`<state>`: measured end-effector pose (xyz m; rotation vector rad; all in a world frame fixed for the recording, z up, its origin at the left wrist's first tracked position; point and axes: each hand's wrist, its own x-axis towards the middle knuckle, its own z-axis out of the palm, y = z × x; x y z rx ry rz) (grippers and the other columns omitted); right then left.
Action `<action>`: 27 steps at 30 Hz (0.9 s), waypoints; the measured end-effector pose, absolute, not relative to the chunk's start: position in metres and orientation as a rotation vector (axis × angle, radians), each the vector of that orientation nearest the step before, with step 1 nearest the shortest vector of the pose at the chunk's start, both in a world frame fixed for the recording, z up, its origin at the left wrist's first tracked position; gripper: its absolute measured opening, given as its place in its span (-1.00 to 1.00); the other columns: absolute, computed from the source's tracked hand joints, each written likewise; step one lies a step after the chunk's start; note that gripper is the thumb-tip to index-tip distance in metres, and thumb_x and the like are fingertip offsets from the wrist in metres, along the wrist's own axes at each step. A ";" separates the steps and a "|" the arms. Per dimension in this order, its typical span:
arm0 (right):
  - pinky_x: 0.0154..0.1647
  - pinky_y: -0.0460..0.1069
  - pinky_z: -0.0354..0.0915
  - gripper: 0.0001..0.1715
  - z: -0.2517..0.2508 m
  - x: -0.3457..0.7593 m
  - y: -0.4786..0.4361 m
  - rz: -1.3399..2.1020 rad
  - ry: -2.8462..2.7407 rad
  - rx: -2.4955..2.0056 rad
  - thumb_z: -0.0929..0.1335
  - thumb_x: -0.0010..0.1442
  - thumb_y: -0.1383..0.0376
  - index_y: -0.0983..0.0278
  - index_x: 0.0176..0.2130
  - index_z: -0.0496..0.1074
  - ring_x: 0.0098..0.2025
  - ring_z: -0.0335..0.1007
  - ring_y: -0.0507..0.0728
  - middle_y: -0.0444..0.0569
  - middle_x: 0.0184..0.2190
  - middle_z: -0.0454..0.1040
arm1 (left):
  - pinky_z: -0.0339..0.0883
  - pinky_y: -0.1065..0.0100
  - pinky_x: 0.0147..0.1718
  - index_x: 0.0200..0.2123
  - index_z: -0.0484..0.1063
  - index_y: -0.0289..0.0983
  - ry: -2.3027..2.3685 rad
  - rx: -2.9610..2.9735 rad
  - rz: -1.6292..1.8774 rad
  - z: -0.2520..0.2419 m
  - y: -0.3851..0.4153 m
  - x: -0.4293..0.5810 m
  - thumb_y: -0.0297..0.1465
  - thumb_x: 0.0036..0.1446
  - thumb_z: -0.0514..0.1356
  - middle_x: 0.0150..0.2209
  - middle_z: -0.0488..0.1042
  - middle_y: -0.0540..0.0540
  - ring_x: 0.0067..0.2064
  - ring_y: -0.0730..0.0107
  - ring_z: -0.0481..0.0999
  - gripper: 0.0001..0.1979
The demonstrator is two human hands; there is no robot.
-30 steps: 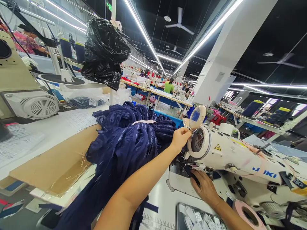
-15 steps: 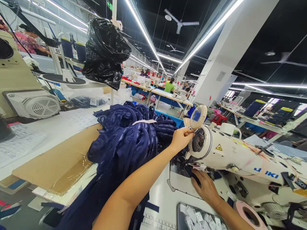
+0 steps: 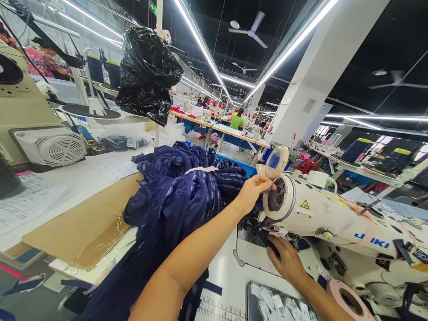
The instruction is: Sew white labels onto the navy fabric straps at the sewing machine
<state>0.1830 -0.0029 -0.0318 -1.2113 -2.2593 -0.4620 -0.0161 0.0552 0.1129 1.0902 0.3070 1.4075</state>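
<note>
A white sewing machine [image 3: 327, 218] stands at the right, the round end of its head open and its inner mechanism [image 3: 277, 196] exposed. My left hand [image 3: 251, 192] reaches up to this end with thumb and forefinger pinched together; whatever is between them is too small to make out. Below the head, a dark navy fabric strip [image 3: 273, 248] lies by the needle area. My right hand [image 3: 288, 259] rests low beside the presser area, with the strip between thumb and fingers. A large tied bundle of navy fabric strips [image 3: 180, 191] is heaped left of the machine, behind my left forearm.
A tray of small white labels [image 3: 279, 303] sits in front, beside a pink tape roll [image 3: 347, 299]. Cardboard [image 3: 83, 223] lies at the left. A black plastic bag [image 3: 147, 73] hangs from a pole. A person in green [image 3: 236, 120] sits farther back.
My left fingertips have shifted slightly right against the open machine end, with the fingers straighter. My right hand stays almost in place.
</note>
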 end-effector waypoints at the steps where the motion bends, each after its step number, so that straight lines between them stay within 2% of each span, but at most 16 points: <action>1: -0.19 0.14 0.37 -0.69 -0.032 0.183 -0.003 -0.466 -2.258 -1.211 0.18 0.17 0.21 0.28 -0.16 0.37 -0.15 0.38 0.24 0.08 -0.25 0.48 | 0.15 0.46 -0.39 -0.56 0.31 -0.31 0.367 1.091 1.431 0.112 0.058 -0.014 -0.38 -0.09 0.23 -0.58 0.38 0.06 -0.46 0.54 0.35 -0.84; 3: -0.18 0.14 0.37 -0.69 -0.031 0.183 -0.003 -0.476 -2.259 -1.206 0.18 0.17 0.22 0.28 -0.16 0.37 -0.15 0.38 0.24 0.08 -0.25 0.48 | 0.12 0.45 -0.44 -0.61 0.30 -0.31 0.553 1.152 1.495 0.109 0.063 -0.010 -0.38 -0.02 0.18 -0.68 0.26 0.11 -0.56 0.56 0.26 -0.81; 5: -0.18 0.13 0.37 -0.70 -0.031 0.183 -0.003 -0.481 -2.264 -1.200 0.18 0.17 0.23 0.29 -0.16 0.36 -0.15 0.38 0.23 0.08 -0.24 0.48 | 0.11 0.43 -0.46 -0.60 0.35 -0.31 0.767 1.307 1.561 0.107 0.065 -0.009 -0.39 0.03 0.13 -0.68 0.27 0.10 -0.57 0.53 0.25 -0.80; 9: -0.18 0.13 0.37 -0.70 -0.032 0.183 -0.002 -0.479 -2.271 -1.193 0.19 0.17 0.23 0.29 -0.15 0.36 -0.15 0.38 0.23 0.08 -0.23 0.47 | 0.12 0.37 -0.33 -0.42 0.49 -0.25 1.087 1.820 1.643 0.107 0.061 -0.010 -0.44 0.03 0.17 -0.43 0.50 0.00 -0.36 0.40 0.40 -0.91; 13: -0.19 0.15 0.37 -0.69 -0.034 0.185 -0.002 -0.477 -2.262 -1.199 0.18 0.18 0.22 0.30 -0.16 0.36 -0.17 0.39 0.23 0.09 -0.25 0.47 | 0.07 0.30 -0.27 -0.39 0.50 -0.20 1.263 2.126 1.578 0.113 0.058 -0.007 -0.42 0.11 0.12 -0.34 0.54 -0.01 -0.24 0.35 0.44 -0.86; 17: -0.22 0.14 0.37 -0.68 -0.034 0.185 -0.002 -0.480 -2.273 -1.207 0.18 0.18 0.21 0.31 -0.16 0.36 -0.17 0.38 0.24 0.10 -0.25 0.48 | 0.03 0.27 -0.27 -0.41 0.48 -0.22 1.376 2.169 1.580 0.115 0.057 0.000 -0.39 0.16 0.08 -0.34 0.54 -0.01 -0.25 0.35 0.44 -0.82; 23: -0.22 0.13 0.38 -0.67 -0.033 0.185 -0.003 -0.483 -2.282 -1.198 0.18 0.18 0.22 0.33 -0.15 0.36 -0.17 0.38 0.24 0.12 -0.24 0.48 | 0.02 0.27 -0.26 -0.44 0.45 -0.25 1.378 2.167 1.576 0.108 0.051 0.003 -0.44 0.13 0.09 -0.35 0.54 -0.01 -0.28 0.39 0.44 -0.84; 27: -0.22 0.14 0.37 -0.68 -0.034 0.184 -0.003 -0.503 -2.275 -1.187 0.18 0.18 0.22 0.33 -0.16 0.36 -0.17 0.38 0.24 0.12 -0.25 0.48 | 0.02 0.27 -0.27 -0.37 0.45 -0.23 1.339 2.117 1.590 0.108 0.049 0.002 -0.42 0.17 0.06 -0.31 0.53 0.01 -0.25 0.39 0.44 -0.83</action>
